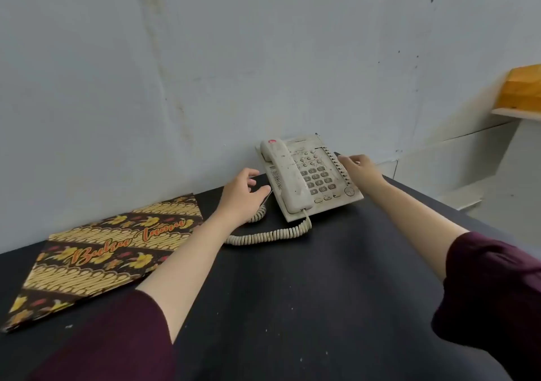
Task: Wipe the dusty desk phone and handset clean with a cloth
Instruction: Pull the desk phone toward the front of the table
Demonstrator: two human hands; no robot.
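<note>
Here both hands reach loosely open, left hand and right hand flanking the desk phone.

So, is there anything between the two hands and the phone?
Nothing visible. The left hand and right hand flank the phone at its side edges; the coiled cord lies nearer, under the left wrist.

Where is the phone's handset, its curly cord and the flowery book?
handset (285, 175): head view, middle of its grip.
curly cord (269, 235): head view, coils lying on the desk.
flowery book (96, 263): head view, middle of its cover.
</note>
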